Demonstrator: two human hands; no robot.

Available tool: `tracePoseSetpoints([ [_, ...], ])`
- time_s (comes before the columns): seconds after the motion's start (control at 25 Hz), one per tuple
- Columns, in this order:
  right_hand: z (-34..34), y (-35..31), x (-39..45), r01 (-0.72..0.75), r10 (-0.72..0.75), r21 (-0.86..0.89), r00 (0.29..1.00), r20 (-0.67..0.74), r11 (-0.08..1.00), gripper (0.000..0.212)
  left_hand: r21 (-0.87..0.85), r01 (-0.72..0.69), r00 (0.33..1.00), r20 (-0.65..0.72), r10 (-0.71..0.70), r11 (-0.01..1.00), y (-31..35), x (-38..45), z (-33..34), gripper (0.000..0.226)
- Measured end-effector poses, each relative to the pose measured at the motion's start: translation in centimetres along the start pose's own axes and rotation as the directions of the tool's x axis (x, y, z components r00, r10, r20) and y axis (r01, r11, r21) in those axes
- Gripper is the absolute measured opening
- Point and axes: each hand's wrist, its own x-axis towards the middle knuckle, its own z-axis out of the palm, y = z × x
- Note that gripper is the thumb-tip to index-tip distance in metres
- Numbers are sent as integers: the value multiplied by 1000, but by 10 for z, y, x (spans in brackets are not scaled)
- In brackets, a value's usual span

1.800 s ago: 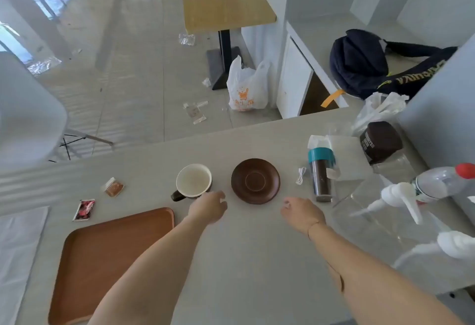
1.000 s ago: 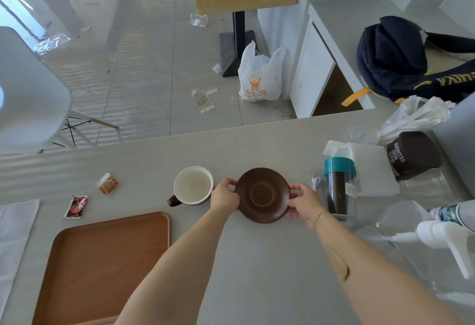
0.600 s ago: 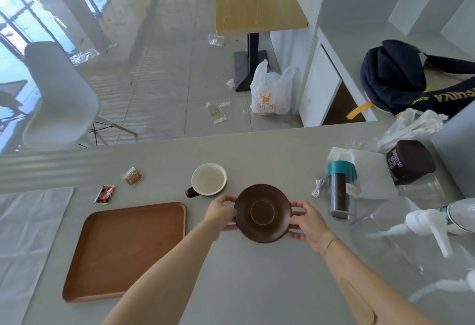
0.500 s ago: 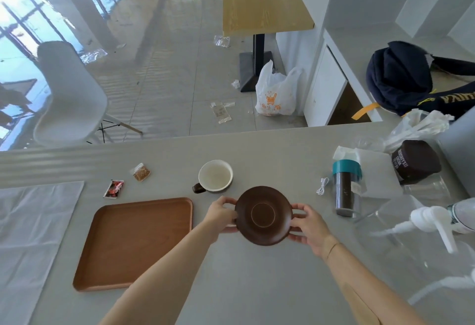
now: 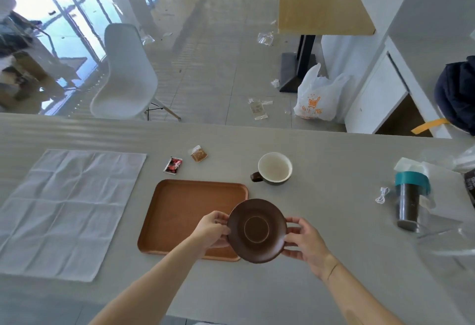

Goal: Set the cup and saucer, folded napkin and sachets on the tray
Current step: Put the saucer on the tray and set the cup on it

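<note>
Saucer [image 5: 257, 230] | gripped by left hand [image 5: 212, 229], right hand [image 5: 304, 243] | now over tray [image 5: 185, 211] corner

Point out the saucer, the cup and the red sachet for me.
saucer [image 5: 257, 231]: head view, on its centre well.
cup [image 5: 275, 168]: head view, on its pale inside.
red sachet [image 5: 173, 165]: head view, on the packet's middle.

Both forearms are bare, with no sleeves in view. The left hand [image 5: 212, 229] wears no ring or glove. The right hand [image 5: 305, 243] is likewise bare, and a thin dark band [image 5: 331, 271] circles its wrist. No watch or other jewellery shows.
</note>
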Motion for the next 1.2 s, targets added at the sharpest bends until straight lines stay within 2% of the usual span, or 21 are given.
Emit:
tracePoseSetpoints([
  [0.2,59,6,16,-10,9,-19,999,-42,1000,38,30,-15,999,-33,16,999,-10,16,-56,25],
  [0.48,111,22,39,15,-22,-37,981,-195,999,37,147,-58,996,-65,68,987,-17,39,-91,26],
  [0.8,120,32,58,-2,-38,-130,953,-301,991,41,222,-99,990,-80,119,970,-25,52,-94,28],
  [1.2,116,33,66,23,-122,-280,932,-342,960,42,247,-143,982,-88,169,958,-25,54,-91,26],
])
